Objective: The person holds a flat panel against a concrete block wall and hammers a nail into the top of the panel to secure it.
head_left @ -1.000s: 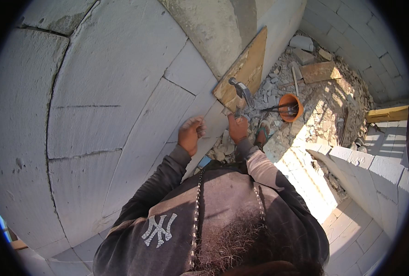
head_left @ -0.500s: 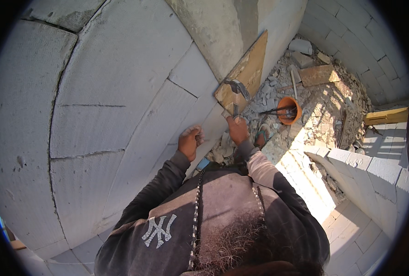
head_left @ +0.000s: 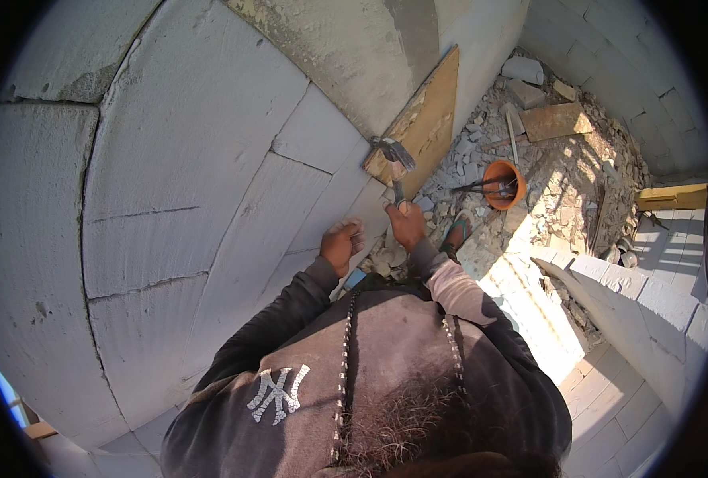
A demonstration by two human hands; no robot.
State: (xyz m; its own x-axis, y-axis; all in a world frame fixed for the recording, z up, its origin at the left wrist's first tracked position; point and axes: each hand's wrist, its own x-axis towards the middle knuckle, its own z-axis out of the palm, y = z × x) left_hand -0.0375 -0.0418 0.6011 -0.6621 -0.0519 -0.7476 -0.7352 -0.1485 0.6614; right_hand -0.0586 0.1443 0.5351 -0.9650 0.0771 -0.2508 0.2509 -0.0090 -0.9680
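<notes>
My right hand point(head_left: 407, 226) is wrapped round the handle of a claw hammer point(head_left: 399, 188). The hammer's metal head overlaps the lower left corner of a wooden board point(head_left: 427, 107); whether it touches the wood I cannot tell. That board stands slanted along the block wall point(head_left: 234, 199). To the left of the hammer hand, my left hand point(head_left: 343, 245) is closed with its fingers curled, close to the wall. What lies inside those fingers, if anything, is hidden.
An orange bucket point(head_left: 516, 177) with dark tools in it stands on rubble point(head_left: 557, 195) to the right. Broken blocks and a flat wooden piece point(head_left: 557, 121) lie farther back. A low block wall point(head_left: 641, 307) runs along the right. My sandalled foot point(head_left: 457, 231) is beside the rubble.
The hammer's head has shifted a little left and turned in my right hand. My left hand has moved slightly to the right, toward the right hand. The whole view has tilted slightly.
</notes>
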